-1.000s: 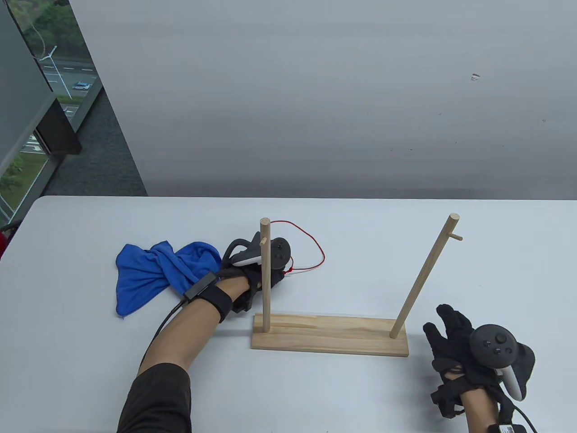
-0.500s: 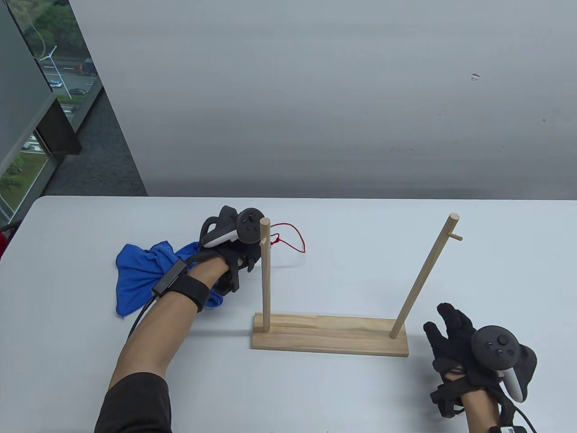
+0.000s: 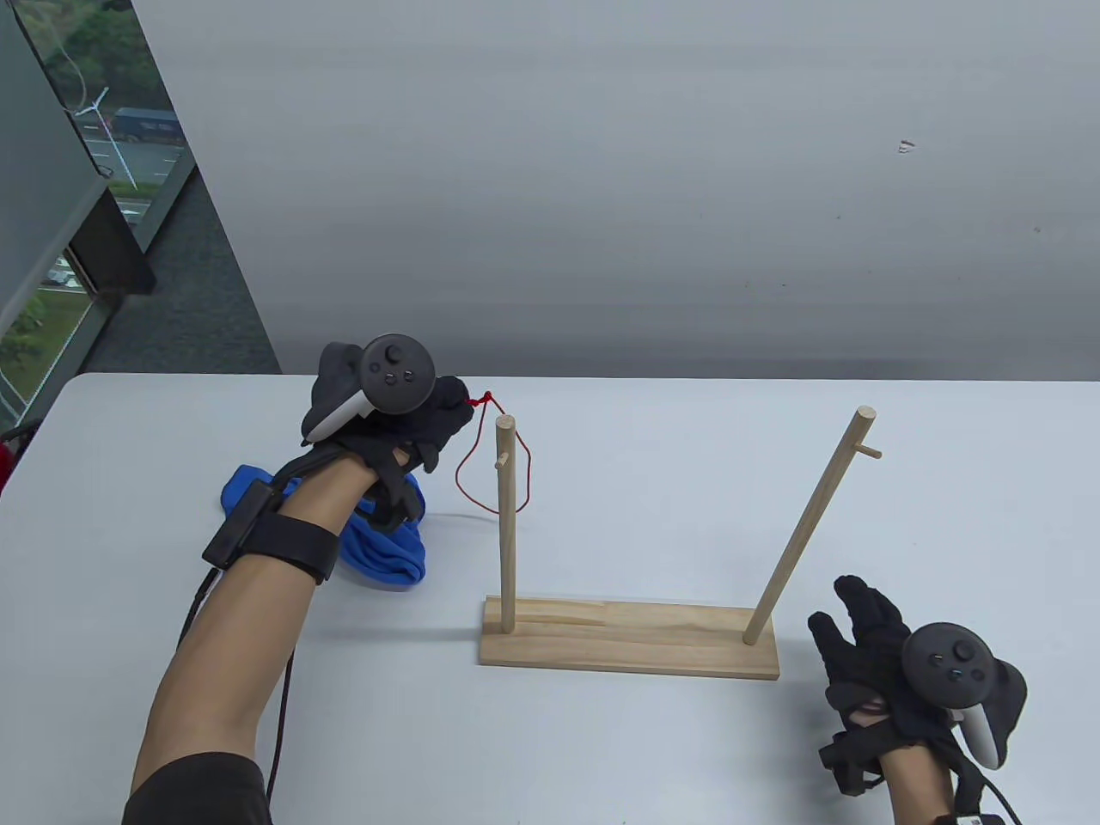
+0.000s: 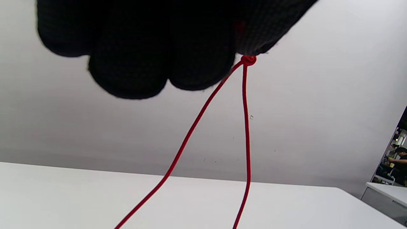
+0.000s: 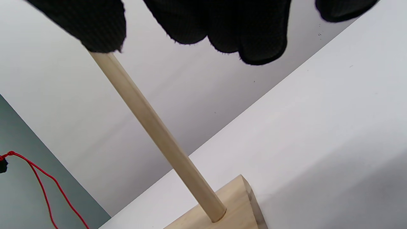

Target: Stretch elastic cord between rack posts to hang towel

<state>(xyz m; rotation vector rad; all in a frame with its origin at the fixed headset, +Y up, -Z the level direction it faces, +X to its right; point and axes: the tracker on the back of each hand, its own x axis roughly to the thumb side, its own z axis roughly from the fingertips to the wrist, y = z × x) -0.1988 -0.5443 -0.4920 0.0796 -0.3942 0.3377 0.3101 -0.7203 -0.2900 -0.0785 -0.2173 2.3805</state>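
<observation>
Left hand (image 3: 391, 412) raised left of left post (image 3: 506, 516), grip pinching red cord (image 3: 468, 481) knot; loop dangles. Right hand (image 3: 885, 653) loosely spread, seemingly empty, near rack base (image 3: 627, 640). Risk: thin cord slips from pinch, or misses peg.

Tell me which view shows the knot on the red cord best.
Left wrist view: the knot sits close up and sharp, right below the left hand's fingertips, both strands of the cord hanging from it. The table view shows it only as a tiny red speck. In the right wrist view it is small, at the left edge.
</observation>
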